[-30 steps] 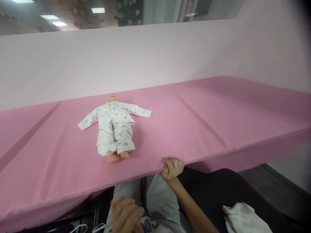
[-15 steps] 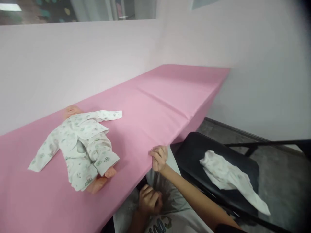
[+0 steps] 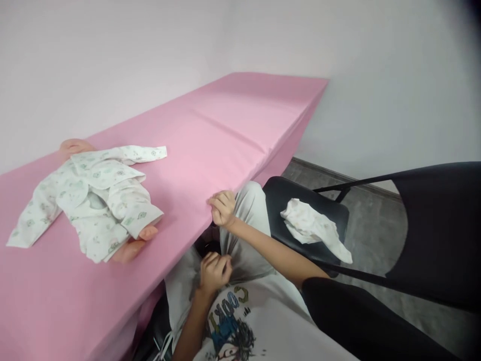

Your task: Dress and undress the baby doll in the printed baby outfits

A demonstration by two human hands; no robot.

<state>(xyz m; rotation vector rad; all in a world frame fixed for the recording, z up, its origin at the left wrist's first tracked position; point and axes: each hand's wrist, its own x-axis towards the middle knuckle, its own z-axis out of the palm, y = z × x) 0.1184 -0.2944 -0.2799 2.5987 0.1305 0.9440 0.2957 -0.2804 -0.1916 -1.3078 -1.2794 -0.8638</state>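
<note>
A baby doll (image 3: 90, 198) in white printed pyjamas lies on its back on the pink-covered table (image 3: 233, 120), at the left. My right hand (image 3: 222, 207) is closed on the table's near edge, pinching the pink cloth. My left hand (image 3: 214, 271) rests in my lap below the table edge, fingers curled with nothing visible in them. A crumpled white printed garment (image 3: 313, 228) lies on the seat of a black folding chair (image 3: 300, 200) to my right.
A pale wall runs behind the table and along the right. The chair's black backrest (image 3: 439, 230) fills the right side. Grey floor (image 3: 376, 225) shows beyond the chair. My grey trousers and printed white shirt fill the bottom middle.
My view has swung right and down, so the doll has shifted left and the chair with the garment has come into view. My right hand has stayed on the table edge.
</note>
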